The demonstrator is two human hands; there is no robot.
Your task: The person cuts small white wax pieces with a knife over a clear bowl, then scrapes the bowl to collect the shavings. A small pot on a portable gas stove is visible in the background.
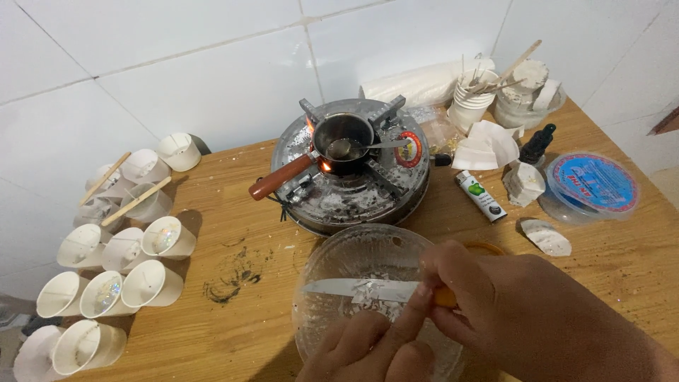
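Note:
My right hand (516,311) grips a knife (353,288) by its orange handle, the blade lying flat across a clear glass bowl (332,258) with white wax flakes on it. Below the blade, my left hand (368,350) rests at the bowl's near rim, one finger touching the blade near the handle. What the left hand holds, if anything, is hidden. Behind the bowl a small metal pot (343,141) with a brown wooden handle sits on a round gas stove (353,191) with a small flame.
Several white paper cups (152,283) with wicks and wooden sticks stand at the table's left. A lighter (481,196), dropper bottle (537,143), blue-lidded tub (593,184), stacked cups (472,102) and wax pieces sit at the right. A white tiled wall is behind.

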